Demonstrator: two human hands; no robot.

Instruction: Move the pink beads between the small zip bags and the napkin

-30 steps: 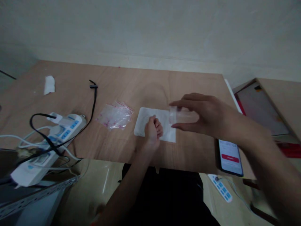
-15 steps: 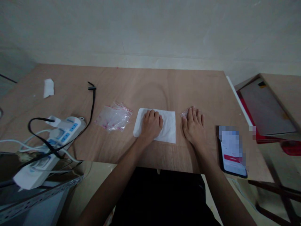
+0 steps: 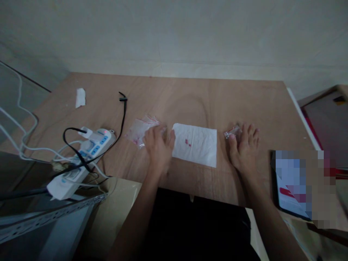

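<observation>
My left hand (image 3: 158, 146) has its fingers parted at the right edge of several clear zip bags (image 3: 138, 131) with red seal lines. Whether its fingertips touch the bags I cannot tell. Just right of that hand lies a white sheet (image 3: 199, 145), paper or tissue, with a few tiny red pieces (image 3: 187, 142) on it. My right hand (image 3: 246, 148) lies palm down on the table, fingers spread. Beside its thumb and partly hidden by it is a small crumpled clear bag (image 3: 233, 132).
A power strip (image 3: 104, 139) with plugs and tangled cables takes up the table's left edge. A black cable (image 3: 124, 112) and a scrap of white paper (image 3: 80, 98) lie farther back. At the right is a phone (image 3: 289, 185), partly blurred. A wall (image 3: 174, 40) stands behind the wooden table (image 3: 152, 92).
My left hand has come off the white sheet and moved left to the zip bags, uncovering the red pieces. My right hand's fingers have spread, showing more of the small bag. The view has shifted left.
</observation>
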